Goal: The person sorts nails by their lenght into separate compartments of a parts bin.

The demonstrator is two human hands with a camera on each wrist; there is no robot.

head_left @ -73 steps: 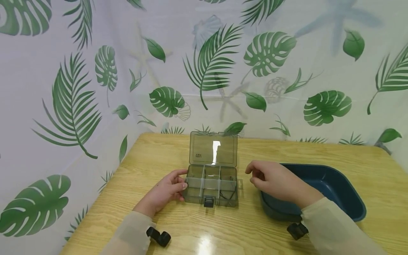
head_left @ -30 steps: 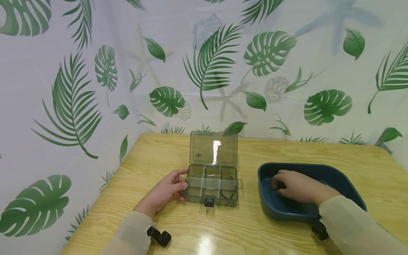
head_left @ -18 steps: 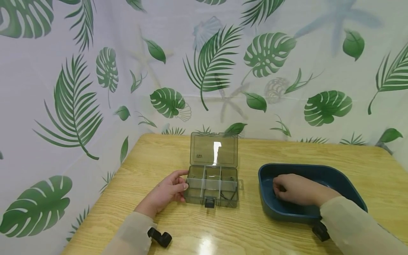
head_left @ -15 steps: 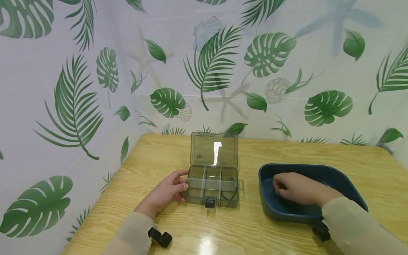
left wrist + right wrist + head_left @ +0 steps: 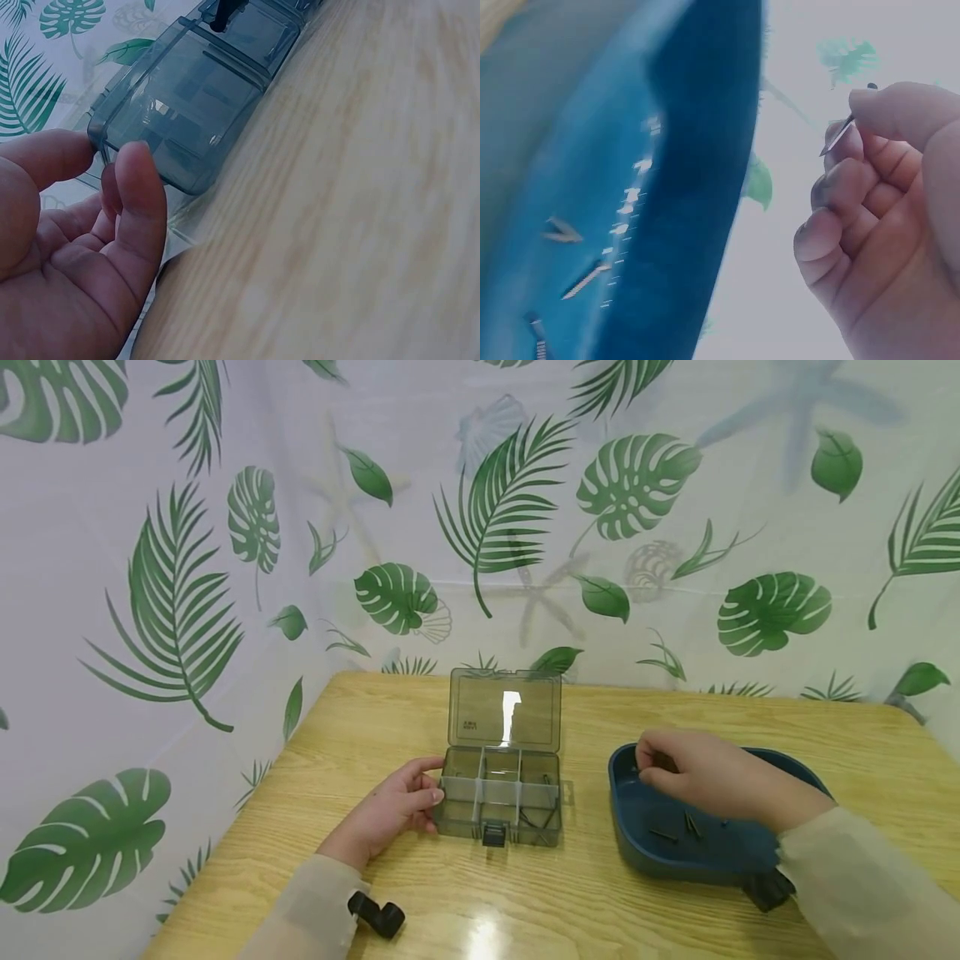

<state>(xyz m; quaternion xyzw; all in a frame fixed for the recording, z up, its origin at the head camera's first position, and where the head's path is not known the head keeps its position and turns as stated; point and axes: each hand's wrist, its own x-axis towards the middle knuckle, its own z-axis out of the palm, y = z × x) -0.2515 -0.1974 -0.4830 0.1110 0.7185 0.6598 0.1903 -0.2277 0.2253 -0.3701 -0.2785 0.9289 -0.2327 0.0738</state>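
My left hand (image 5: 393, 806) holds the left end of a grey see-through box (image 5: 497, 793), thumb and fingers at its corner; the left wrist view shows the thumb and a finger on the box wall (image 5: 187, 112). The box's lid (image 5: 504, 710) is raised, and dark thin pieces (image 5: 538, 818) lie in its right front compartment. Over the left part of a blue tray (image 5: 637, 852) is my right hand (image 5: 705, 772). In the right wrist view its thumb and forefinger pinch a screw (image 5: 842, 133). Several screws (image 5: 692, 825) lie in the tray.
The wooden table (image 5: 450, 902) carries the box and, to its right, the tray. Behind and at the left hangs a white cloth (image 5: 525, 635) with green leaves. A black device (image 5: 377, 915) is strapped at the left wrist, another (image 5: 768, 890) at the right.
My right hand has risen from the tray's floor towards its back left rim, and screws have come into view in the tray. My left hand still holds the box.
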